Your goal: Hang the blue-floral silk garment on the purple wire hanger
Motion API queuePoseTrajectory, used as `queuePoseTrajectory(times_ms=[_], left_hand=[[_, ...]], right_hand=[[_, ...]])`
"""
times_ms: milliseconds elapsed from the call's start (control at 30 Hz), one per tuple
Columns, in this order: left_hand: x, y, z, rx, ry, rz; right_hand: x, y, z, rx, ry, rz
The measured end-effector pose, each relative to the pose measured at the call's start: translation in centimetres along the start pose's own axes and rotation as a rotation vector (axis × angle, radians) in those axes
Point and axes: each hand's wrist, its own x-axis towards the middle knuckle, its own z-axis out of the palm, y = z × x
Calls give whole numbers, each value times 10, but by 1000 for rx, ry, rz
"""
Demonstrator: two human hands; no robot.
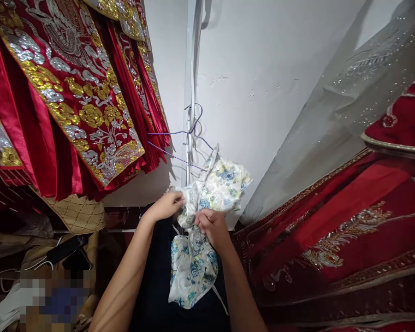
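A white garment with blue, green and yellow flowers (224, 184) hangs bunched in front of me, its lower part drooping against my dark clothing. My left hand (169, 205) pinches the gathered cloth at its left side, fingers closed. Lower and to the right, my right hand (209, 223) grips the cloth at its narrow middle. Above them a purple wire hanger (174, 133) hangs by its hook, its right end at the garment's upper edge. The left end of the hanger is bare. A thin white cord (220, 299) dangles from the lower cloth.
Red garments with gold and silver embroidery (90, 110) hang at the left. Dark red beaded cloth (332, 240) and a sheer sequined veil (349, 87) fill the right. A white strap (192, 60) runs down the pale wall. A dark phone (66, 249) with white cables lies lower left.
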Motion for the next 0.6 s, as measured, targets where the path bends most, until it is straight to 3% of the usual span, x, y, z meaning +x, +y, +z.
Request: queuePoseTrajectory(times_ms=[133, 200, 267, 333, 433, 533, 600], left_hand=[[-2, 46, -5, -290, 47, 170], [-4, 66, -4, -389, 76, 231], [-4, 80, -1, -425, 65, 279], [-1, 88, 3, -410, 83, 318], [3, 82, 9, -371, 158, 330], [2, 61, 8, -358, 70, 223], [-3, 45, 5, -301, -78, 125]], right_hand=[[10, 8, -8, 35, 305, -111], [19, 7, -10, 16, 382, -179], [27, 1, -10, 39, 248, -170], [31, -9, -9, 136, 2, -73], [34, -30, -9, 155, -343, 79], [44, -54, -16, 59, -457, 65], [61, -67, -25, 11, -411, -60]])
